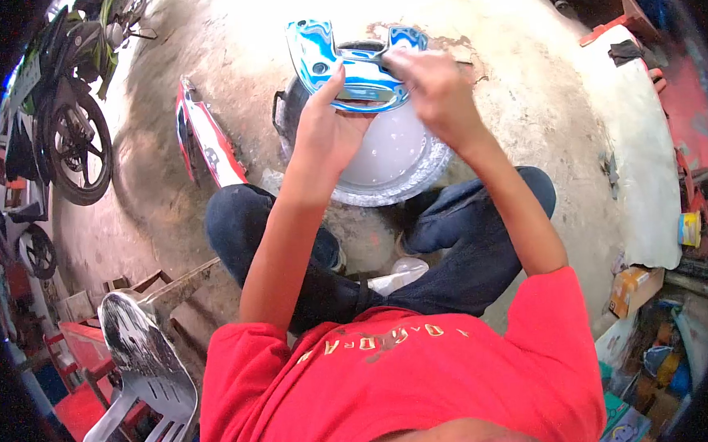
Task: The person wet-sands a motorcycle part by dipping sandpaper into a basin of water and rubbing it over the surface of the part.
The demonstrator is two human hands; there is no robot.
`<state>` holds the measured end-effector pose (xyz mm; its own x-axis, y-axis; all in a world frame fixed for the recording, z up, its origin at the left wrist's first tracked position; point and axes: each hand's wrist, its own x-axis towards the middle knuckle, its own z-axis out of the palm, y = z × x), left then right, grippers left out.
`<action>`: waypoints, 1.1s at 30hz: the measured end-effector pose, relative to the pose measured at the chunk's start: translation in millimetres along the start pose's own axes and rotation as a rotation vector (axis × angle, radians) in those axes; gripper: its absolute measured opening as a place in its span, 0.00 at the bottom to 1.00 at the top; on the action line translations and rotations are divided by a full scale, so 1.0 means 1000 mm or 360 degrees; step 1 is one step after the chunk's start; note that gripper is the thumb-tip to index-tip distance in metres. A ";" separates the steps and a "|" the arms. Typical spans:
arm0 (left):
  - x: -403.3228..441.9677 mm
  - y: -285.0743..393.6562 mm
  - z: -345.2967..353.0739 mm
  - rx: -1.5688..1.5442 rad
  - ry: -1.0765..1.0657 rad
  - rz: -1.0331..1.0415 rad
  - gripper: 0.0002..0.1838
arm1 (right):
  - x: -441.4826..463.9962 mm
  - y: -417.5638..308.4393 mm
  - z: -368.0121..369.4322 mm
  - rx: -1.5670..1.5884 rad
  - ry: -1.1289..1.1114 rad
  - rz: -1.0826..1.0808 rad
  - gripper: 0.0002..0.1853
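Observation:
A glossy blue and white curved part (313, 57) is held up over a round basin (400, 188) with cloudy liquid in it. My left hand (335, 130) grips the lower left edge of the part, thumb on its face. At the part's right side is my right hand (435, 89), its fingers bent together and blurred against the surface. Whether those fingers hold something small is hidden.
A red and white panel (208, 136) lies on the floor left of the basin. Motorcycles (77, 139) stand at the far left, a plastic chair (158, 383) at the lower left. A cardboard box (634, 288) and a white sheet (634, 150) are on the right.

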<state>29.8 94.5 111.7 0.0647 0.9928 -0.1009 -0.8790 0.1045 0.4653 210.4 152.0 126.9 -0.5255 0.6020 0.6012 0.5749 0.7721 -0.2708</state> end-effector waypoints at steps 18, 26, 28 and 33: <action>0.001 -0.006 0.014 0.0027 0.0004 0.0286 0.22 | 0.000 -0.037 -0.009 0.0018 -0.0238 -0.0151 0.19; -0.015 -0.007 0.029 0.0023 -0.0069 0.0153 0.22 | -0.009 -0.036 -0.035 -0.0280 -0.0210 -0.0117 0.21; -0.017 -0.006 0.028 0.0023 -0.0075 0.0180 0.21 | -0.008 -0.054 -0.040 -0.0256 -0.0234 -0.0188 0.21; -0.028 -0.003 0.038 0.0062 -0.0068 0.0143 0.22 | -0.002 -0.045 -0.052 -0.0294 -0.0176 -0.0101 0.20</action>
<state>48.7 68.3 147.0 0.0071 0.9998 -0.0197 -0.8633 0.0160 0.5044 218.1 105.9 176.7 -0.6240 0.5800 0.5237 0.6384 0.7649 -0.0864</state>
